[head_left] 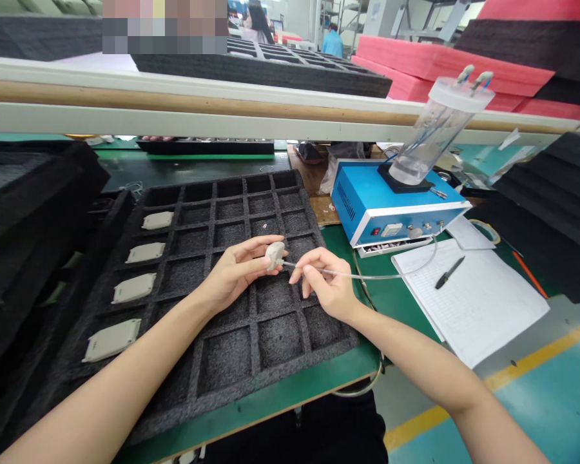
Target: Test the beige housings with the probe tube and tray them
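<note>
My left hand [239,267] pinches a small off-white plastic part [274,255] between thumb and fingers, above a black foam tray [252,351]. A thin clear tube [379,277] meets the part at its right side. My right hand [326,280] has its fingers curled around this tube, a little to the right of the part. From there the tube runs to the front of a blue box-shaped device [391,200]. Several flat pale plastic pieces [134,287] lie in the left column of the tray's compartments.
On the device stands a clear cylinder [425,138] with a white lid. Papers [478,309] and a black pen [449,272] lie at right. Black foam trays [24,212] are stacked at left. A shelf edge [270,106] crosses behind; people are in the background.
</note>
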The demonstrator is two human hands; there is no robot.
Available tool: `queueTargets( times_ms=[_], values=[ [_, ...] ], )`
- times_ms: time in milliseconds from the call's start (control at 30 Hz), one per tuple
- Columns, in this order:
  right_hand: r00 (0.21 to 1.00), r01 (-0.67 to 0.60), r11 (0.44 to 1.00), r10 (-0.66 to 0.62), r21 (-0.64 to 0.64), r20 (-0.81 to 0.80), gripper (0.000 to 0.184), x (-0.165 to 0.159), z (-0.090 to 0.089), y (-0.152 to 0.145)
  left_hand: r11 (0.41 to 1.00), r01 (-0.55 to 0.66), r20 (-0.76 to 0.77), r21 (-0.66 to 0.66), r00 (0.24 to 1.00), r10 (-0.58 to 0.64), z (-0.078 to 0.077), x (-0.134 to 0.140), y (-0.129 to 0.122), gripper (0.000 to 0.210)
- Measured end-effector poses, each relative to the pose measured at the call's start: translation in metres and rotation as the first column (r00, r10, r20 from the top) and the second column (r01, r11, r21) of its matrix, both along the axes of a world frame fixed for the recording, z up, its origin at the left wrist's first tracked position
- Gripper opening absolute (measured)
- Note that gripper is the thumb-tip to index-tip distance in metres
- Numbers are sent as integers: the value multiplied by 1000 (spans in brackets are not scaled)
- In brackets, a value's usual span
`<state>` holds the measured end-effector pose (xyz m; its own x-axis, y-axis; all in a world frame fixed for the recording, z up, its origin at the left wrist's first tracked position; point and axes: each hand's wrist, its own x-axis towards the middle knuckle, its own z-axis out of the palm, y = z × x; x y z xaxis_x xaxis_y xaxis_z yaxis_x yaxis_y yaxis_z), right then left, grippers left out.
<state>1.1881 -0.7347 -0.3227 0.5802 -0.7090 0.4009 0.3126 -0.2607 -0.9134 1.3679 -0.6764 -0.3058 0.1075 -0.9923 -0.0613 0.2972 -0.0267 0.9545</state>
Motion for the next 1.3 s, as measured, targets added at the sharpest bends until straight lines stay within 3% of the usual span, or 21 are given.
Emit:
queueTargets(
  times_ms=[833, 1300],
  values=[
    [999, -10, 1000, 10, -13, 33, 12, -1, 1, 0, 1000, 14, -1, -14, 1000, -14, -1, 0, -1, 42],
    [1000, -15, 1000, 15, -5, 11, 17, -2, 1, 0, 1000, 22, -1, -23, 1000, -22, -2, 0, -1, 43]
  ],
)
